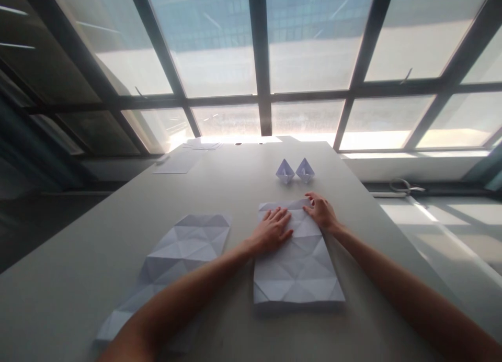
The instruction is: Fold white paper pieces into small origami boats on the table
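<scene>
A white sheet of paper [298, 268] with a grid of crossing creases lies in front of me on the table. My left hand [272, 230] rests flat on its upper left part, fingers stretched out. At the sheet's top right corner, my right hand [320, 211] holds the edge between thumb and fingers, beside a narrow band along the top. A second creased sheet [188, 239] lies to the left, partly covered by my left forearm. Beyond the hands stand two small folded paper shapes [285, 172], pointed at the top, side by side.
The white table [231, 187] runs away from me toward large framed windows [219, 48]. Several flat paper sheets [172, 165] lie at its far left. On the right, a coiled pale cable or hose [403, 187] lies near the wall.
</scene>
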Demonstrator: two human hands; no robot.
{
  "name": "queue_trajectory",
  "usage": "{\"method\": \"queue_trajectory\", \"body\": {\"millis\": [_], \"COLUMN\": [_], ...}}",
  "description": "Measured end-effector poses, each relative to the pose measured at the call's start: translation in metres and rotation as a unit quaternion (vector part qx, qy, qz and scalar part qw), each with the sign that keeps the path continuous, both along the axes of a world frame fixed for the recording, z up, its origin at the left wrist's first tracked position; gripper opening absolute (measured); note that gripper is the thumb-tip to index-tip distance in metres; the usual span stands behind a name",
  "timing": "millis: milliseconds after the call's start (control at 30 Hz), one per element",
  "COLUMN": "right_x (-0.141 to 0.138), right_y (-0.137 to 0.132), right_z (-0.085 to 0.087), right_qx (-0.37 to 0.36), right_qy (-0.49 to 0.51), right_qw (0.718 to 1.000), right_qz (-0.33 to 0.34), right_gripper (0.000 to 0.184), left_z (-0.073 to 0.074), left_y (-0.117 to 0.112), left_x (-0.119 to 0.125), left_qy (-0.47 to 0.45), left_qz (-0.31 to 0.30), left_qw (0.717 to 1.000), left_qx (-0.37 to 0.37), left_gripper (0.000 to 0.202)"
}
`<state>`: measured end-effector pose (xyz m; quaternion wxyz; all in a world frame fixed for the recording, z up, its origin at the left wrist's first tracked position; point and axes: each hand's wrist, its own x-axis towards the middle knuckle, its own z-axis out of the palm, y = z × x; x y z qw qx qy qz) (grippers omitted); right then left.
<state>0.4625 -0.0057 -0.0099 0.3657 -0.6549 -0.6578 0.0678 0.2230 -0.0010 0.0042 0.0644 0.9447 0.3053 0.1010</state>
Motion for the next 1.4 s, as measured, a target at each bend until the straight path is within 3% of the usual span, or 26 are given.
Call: {"method": "queue_trajectory", "body": {"millis": [67,133,300,533,733,1067,1400], "right_x": [-0.010,-0.028,-0.063,-0.027,-0.009,-0.011,-0.011], "right_y": [-0.010,-0.020,-0.026,-0.021,-0.027,-0.025,-0.024], "right_z": [0.003,0.004,-0.002,-0.004,-0.005,-0.006,-0.006], "right_qx": [0.030,0.032,-0.065,-0.143,-0.153,-0.140,-0.130], "right_qy": [-0.095,-0.133,-0.168,-0.204,-0.212,-0.192,-0.182], "right_qw": [0.994,0.990,0.979,0.967,0.965,0.971,0.975], "right_qz": [-0.040,-0.036,0.096,0.043,0.007,-0.002,-0.020], "right_gripper": [0.041,0.042,0.050,0.065,0.064,0.061,0.058], "left_z": [-0.008,-0.012,-0.009,-0.005,-0.005,-0.003,0.000], "left_y": [-0.001,-0.003,-0.007,0.011,0.016,0.022,0.021], "left_x": [-0.001,-0.001,0.001,-0.010,-0.015,-0.017,-0.023], "left_qy": [0.021,0.032,0.035,0.063,0.071,0.008,0.041], "left_qz": [0.007,0.010,0.020,0.131,0.157,0.116,0.060], "left_qw": [1.000,0.999,0.999,0.989,0.985,0.993,0.997], "left_qx": [0.007,0.015,0.026,0.025,0.026,0.009,-0.006], "left_gripper": [0.062,0.063,0.064,0.079,0.078,0.055,0.063]}}
